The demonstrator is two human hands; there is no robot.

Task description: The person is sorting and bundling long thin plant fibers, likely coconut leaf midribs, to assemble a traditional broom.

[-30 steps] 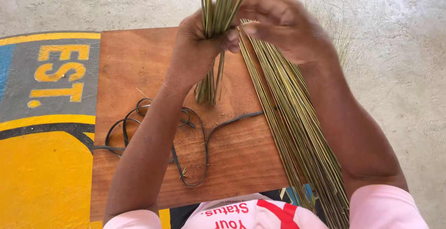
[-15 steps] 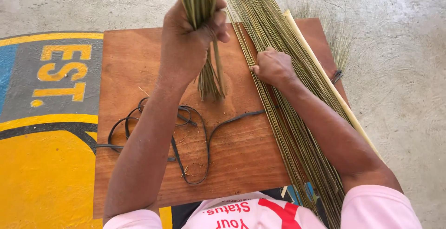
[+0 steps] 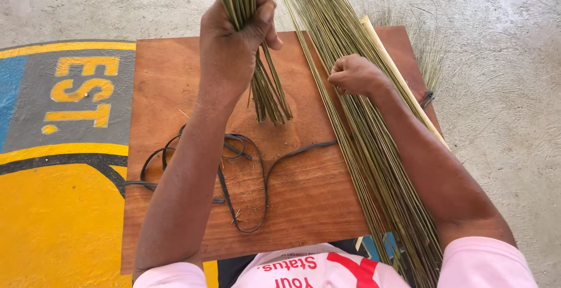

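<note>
Two lots of thin green-tan sticks on record: a small bunch (image 3: 266, 83) and a large loose sheaf (image 3: 362, 130). Left hand (image 3: 234, 48) is closed in a tight fist around the small bunch near its upper part and holds it upright; the lower ends splay a little and rest on or just above the brown wooden board (image 3: 175, 89), contact not certain. Right hand (image 3: 356, 74) lies on the sheaf, right of the bunch, fingers curled down into the sticks; whether it pinches a few or only presses on them, cannot tell.

Sheaf runs diagonally from the far edge of view to the near right, past the person's lap, over the right part of the board. A pale flat slat (image 3: 403, 83) lies along its right side, touching it. A black cord (image 3: 234, 171) lies slack in loops on the board, near and left of the bunch, touching neither lot.

Judgement on progress: early. Only a small share of the sticks is gathered in the fist; most remain in the sheaf. Bunch is untied, cord unused. Left to do, as it appears: gather more sticks, bind them
</note>
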